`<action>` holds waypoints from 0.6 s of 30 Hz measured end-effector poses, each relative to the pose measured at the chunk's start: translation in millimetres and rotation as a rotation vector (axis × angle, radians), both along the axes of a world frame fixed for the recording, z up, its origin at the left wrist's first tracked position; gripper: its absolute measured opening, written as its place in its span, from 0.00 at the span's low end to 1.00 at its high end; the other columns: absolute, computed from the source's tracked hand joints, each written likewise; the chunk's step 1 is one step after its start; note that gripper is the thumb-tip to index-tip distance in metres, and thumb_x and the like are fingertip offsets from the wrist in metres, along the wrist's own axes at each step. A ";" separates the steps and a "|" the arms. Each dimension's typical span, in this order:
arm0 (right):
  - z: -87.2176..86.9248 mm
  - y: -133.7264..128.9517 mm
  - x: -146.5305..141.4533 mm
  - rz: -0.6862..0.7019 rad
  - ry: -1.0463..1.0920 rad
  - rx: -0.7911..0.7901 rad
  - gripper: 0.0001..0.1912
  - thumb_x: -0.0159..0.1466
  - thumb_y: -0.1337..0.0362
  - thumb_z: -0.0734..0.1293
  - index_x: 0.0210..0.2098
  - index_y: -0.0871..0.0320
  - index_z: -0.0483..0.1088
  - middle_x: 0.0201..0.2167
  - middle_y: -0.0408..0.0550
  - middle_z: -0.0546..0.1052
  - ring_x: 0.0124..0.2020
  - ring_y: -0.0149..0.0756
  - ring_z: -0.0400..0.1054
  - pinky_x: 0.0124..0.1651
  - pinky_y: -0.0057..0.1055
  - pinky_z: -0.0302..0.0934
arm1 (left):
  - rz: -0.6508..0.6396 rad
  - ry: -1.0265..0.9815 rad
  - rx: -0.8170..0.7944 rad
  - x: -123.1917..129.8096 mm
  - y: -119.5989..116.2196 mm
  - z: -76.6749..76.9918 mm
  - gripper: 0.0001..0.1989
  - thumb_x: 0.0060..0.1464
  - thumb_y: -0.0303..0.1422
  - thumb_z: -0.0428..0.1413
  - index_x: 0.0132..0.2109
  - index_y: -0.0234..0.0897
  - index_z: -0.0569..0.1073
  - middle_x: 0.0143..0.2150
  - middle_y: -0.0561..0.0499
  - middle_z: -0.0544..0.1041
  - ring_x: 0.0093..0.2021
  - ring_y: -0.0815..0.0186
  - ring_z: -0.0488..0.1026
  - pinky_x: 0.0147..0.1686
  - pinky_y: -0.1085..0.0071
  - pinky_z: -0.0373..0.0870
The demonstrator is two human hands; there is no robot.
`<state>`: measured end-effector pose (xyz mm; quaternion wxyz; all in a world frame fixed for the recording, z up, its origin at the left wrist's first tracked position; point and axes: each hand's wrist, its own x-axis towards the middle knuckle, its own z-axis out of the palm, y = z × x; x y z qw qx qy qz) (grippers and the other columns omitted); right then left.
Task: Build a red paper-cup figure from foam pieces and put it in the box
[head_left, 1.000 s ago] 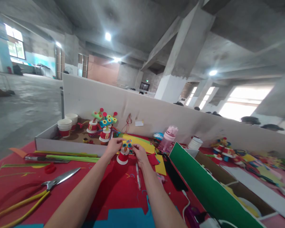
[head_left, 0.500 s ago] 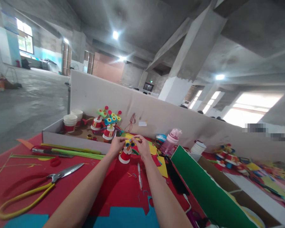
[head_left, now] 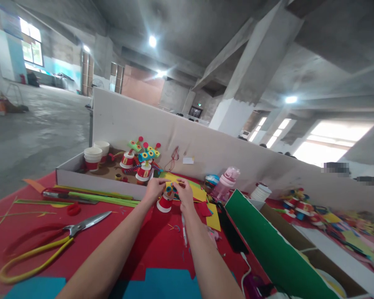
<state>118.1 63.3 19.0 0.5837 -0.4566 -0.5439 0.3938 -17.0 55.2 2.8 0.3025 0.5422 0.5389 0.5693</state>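
In front of me a red and white paper cup [head_left: 165, 204] stands upside down on the red table. On top of it sits a yellow paper roll [head_left: 169, 185] with round blue and black eyes. My left hand [head_left: 156, 189] pinches the roll's left end, and my right hand [head_left: 183, 192] has its fingers closed on the right end. The fingertips hide the ends of the roll. A white pen [head_left: 184, 230] lies beside my right wrist. Large yellow-handled scissors [head_left: 71, 234] rest open to the left of my forearms.
Finished cup figures [head_left: 143, 169] and stacked white cups [head_left: 92, 155] stand in a shallow box [head_left: 99, 185] at the back left. Yellow paper [head_left: 214, 218], a pink bottle [head_left: 227, 182] and a green-sided box [head_left: 264, 245] are on the right. Blue paper [head_left: 168, 284] lies nearest me.
My right hand has shifted slightly and its fingers are more curled around the roll's right end. The left hand keeps its grip. The view has tilted a little.
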 end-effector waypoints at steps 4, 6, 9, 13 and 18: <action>-2.8 -0.2 -2.3 0.059 0.040 -0.068 0.21 0.46 0.57 0.70 0.39 0.55 0.69 0.22 0.38 0.71 0.26 0.34 0.66 0.31 0.28 0.60 | 0.011 0.017 -0.005 0.4 2.2 -2.6 0.15 0.47 0.28 0.54 0.40 0.35 0.82 0.37 0.48 0.83 0.39 0.62 0.79 0.40 0.72 0.73; -0.5 -1.2 -2.5 0.086 0.034 -0.103 0.22 0.45 0.58 0.70 0.40 0.55 0.69 0.21 0.37 0.71 0.25 0.34 0.66 0.30 0.29 0.59 | 0.013 0.026 -0.003 0.2 3.3 -4.5 0.15 0.47 0.28 0.54 0.41 0.35 0.82 0.37 0.47 0.83 0.39 0.62 0.79 0.39 0.72 0.73; 4.1 -3.5 -2.1 0.102 0.022 -0.132 0.23 0.45 0.58 0.70 0.40 0.56 0.70 0.20 0.37 0.71 0.25 0.33 0.65 0.30 0.29 0.58 | 0.016 0.041 0.002 -0.5 4.7 -6.3 0.16 0.47 0.27 0.54 0.42 0.35 0.82 0.38 0.47 0.83 0.39 0.62 0.79 0.38 0.72 0.72; 5.7 -5.1 -1.8 0.097 0.011 -0.139 0.24 0.44 0.58 0.70 0.40 0.58 0.71 0.19 0.37 0.69 0.24 0.32 0.63 0.29 0.28 0.56 | 0.027 0.062 0.000 -1.5 5.9 -6.3 0.15 0.47 0.26 0.54 0.41 0.35 0.82 0.37 0.47 0.83 0.40 0.62 0.78 0.39 0.73 0.72; 2.5 -3.8 -2.8 0.079 0.004 -0.111 0.25 0.44 0.59 0.70 0.42 0.58 0.71 0.19 0.35 0.68 0.23 0.31 0.63 0.28 0.27 0.56 | 0.029 0.076 -0.008 -1.4 6.3 -5.4 0.16 0.46 0.25 0.54 0.40 0.36 0.82 0.36 0.47 0.83 0.39 0.62 0.78 0.37 0.73 0.72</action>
